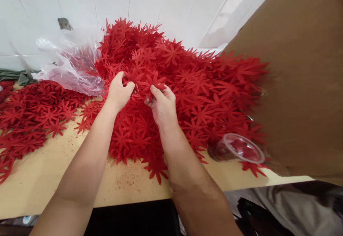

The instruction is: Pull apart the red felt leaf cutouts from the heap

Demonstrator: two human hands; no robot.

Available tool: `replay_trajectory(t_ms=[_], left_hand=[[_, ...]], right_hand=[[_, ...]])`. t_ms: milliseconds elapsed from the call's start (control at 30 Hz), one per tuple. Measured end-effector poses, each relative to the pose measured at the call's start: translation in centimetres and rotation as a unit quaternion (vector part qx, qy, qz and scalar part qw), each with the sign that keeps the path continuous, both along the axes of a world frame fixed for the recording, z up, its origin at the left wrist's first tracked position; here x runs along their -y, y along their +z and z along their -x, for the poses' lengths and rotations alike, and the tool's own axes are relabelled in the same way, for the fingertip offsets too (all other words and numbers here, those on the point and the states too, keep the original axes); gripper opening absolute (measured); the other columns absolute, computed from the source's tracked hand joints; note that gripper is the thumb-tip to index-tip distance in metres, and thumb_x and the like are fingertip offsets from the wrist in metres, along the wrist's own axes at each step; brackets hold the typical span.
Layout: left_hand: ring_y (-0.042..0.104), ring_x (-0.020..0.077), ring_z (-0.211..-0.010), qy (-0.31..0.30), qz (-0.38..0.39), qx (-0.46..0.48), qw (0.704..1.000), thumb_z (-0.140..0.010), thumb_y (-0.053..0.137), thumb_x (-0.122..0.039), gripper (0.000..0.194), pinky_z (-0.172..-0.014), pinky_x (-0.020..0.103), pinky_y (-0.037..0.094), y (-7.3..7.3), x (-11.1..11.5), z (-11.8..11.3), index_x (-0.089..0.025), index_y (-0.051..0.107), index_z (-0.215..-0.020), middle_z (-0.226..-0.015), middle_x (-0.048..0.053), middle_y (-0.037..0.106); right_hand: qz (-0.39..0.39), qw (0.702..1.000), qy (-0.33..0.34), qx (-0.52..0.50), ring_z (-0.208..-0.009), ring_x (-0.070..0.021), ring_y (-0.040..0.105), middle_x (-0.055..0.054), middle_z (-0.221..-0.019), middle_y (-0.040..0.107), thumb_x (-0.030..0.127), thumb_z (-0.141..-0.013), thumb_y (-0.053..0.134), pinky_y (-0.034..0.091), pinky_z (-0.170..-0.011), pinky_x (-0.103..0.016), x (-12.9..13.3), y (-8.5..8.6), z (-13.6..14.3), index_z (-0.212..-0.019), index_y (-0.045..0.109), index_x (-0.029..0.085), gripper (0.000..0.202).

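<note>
Head view: at far left, a smaller pile of red flower cutouts (48,116) lies on the pale tabletop (53,171), then a clear plastic bag (75,64). The left hand (119,91) curls, thumb and fingers pinching a red cutout (144,81) above the large heap (198,80); the right hand (164,103) pinches its other side, thumb on top. Rightward, a clear plastic cup (221,151) lies tipped near a brown cardboard panel (302,85).

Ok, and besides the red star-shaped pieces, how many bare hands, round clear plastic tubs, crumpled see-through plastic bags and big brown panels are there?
Bare left hand and bare right hand: 2
Round clear plastic tub: 1
Crumpled see-through plastic bag: 1
Big brown panel: 1
Total: 5
The red star-shaped pieces overlap too much to count.
</note>
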State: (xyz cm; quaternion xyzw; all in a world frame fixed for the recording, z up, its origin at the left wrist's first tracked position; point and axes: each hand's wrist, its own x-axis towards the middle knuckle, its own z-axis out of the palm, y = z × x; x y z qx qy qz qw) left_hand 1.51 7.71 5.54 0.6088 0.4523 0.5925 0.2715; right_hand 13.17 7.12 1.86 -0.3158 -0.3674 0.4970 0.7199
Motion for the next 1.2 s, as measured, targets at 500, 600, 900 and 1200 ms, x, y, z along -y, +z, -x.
replay_trajectory(t_ms=[500, 600, 900, 1200], left_hand=[[0.045, 0.0047, -0.059, -0.101, 0.041, 0.038, 0.993, -0.073, 0.062, -0.025, 0.020, -0.062, 0.020, 0.038, 0.4, 1.1, -0.3, -0.017, 0.045, -0.068, -0.062, -0.006, 0.046], [0.047, 0.0046, -0.062, -0.149, 0.064, 0.014, 0.987, -0.065, 0.070, -0.034, 0.029, -0.064, 0.019, 0.039, 0.6, 1.6, -0.5, -0.015, 0.047, -0.069, -0.067, -0.005, 0.051], [0.047, 0.0043, -0.061, -0.125, 0.067, 0.037, 0.989, -0.067, 0.064, -0.022, 0.015, -0.065, 0.019, 0.040, 0.2, 1.1, -0.3, -0.014, 0.052, -0.070, -0.066, -0.004, 0.053], [0.044, 0.0040, -0.058, -0.122, 0.068, -0.023, 0.990, -0.067, 0.060, -0.017, 0.009, -0.061, 0.019, 0.038, 0.1, 1.2, -0.7, -0.013, 0.052, -0.065, -0.061, -0.005, 0.050]], right_hand=[[-0.040, 0.996, -0.006, 0.079, -0.037, -0.0017, 0.029, 0.010, -0.043, 0.036, 0.052, -0.064, 0.065, 0.023, -0.036, -0.019, 0.4, 0.0, 0.1, -0.055, 0.044, 0.019, 0.041], [-0.029, 0.995, -0.023, 0.089, -0.036, -0.0019, 0.026, 0.010, -0.040, 0.031, 0.054, -0.065, 0.063, 0.020, -0.035, -0.019, 0.6, 0.1, 0.2, -0.052, 0.040, 0.019, 0.043], [-0.050, 0.994, 0.000, 0.098, -0.041, -0.0016, 0.037, 0.010, -0.050, 0.049, 0.047, -0.058, 0.071, 0.028, -0.040, -0.018, 0.7, 0.3, 0.3, -0.070, 0.056, 0.020, 0.033], [-0.024, 0.994, -0.077, 0.075, -0.042, -0.0034, 0.033, 0.009, -0.043, 0.035, 0.058, -0.069, 0.056, 0.031, -0.042, -0.019, -0.3, -0.6, -0.1, -0.057, 0.047, 0.019, 0.042]])
